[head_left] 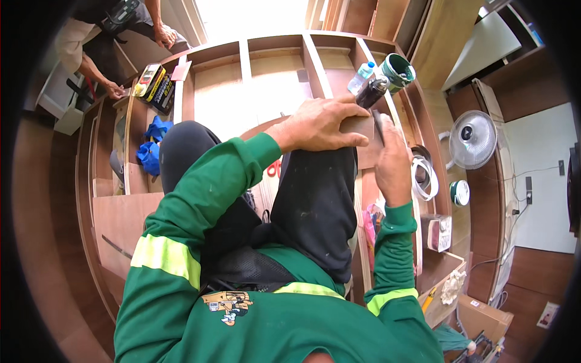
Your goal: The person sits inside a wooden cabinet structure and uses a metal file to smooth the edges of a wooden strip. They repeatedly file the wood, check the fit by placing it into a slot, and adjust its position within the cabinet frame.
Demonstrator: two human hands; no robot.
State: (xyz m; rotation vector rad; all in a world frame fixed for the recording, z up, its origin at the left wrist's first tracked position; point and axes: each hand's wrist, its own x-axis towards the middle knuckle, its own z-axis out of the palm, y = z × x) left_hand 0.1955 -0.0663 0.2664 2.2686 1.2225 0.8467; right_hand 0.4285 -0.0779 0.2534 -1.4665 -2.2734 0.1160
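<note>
My left hand [319, 124] reaches across above my right thigh, its fingers and thumb spread around the edge of a small brown board [361, 128]. Just to the right, my right hand [393, 158] is closed on a thin dark flat piece [378, 126], held close to the board; its exact kind is hard to make out. Beyond the hands a black bottle [371, 94] leans beside a clear plastic bottle [361, 77] with a blue cap. A green tub [397, 72] stands next to them.
I sit within a wooden frame [245, 60] with several compartments. A blue bag [155, 145] and a yellow-and-black box [158, 91] lie left. White edging rolls [425, 178], a fan [472, 139] and a white tub [460, 192] are right. Another person's hand [114, 91] rests at the far left.
</note>
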